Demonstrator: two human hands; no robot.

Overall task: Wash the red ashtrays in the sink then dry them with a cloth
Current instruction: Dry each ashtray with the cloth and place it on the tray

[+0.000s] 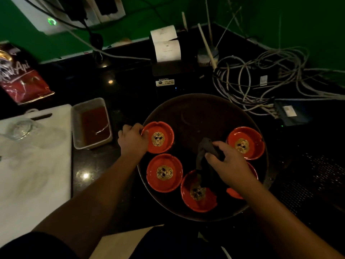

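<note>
Several red ashtrays with a gold lion emblem lie on a round dark tray (205,109). My left hand (132,140) grips the left rim of the far-left ashtray (162,131). Another ashtray (164,172) sits just below it, one (197,193) at the tray's front, one (246,143) at the right. A further ashtray (233,193) is mostly hidden under my right forearm. My right hand (227,163) holds a dark cloth (205,152) above the tray's middle; the cloth hangs down onto the front ashtray.
A metal container (77,128) of brown liquid stands left of the tray, beside a white cutting board (35,174) with a glass (22,128) on it. A receipt printer (171,70) sits behind the tray, tangled cables (270,81) at the right, a red bag (20,77) far left.
</note>
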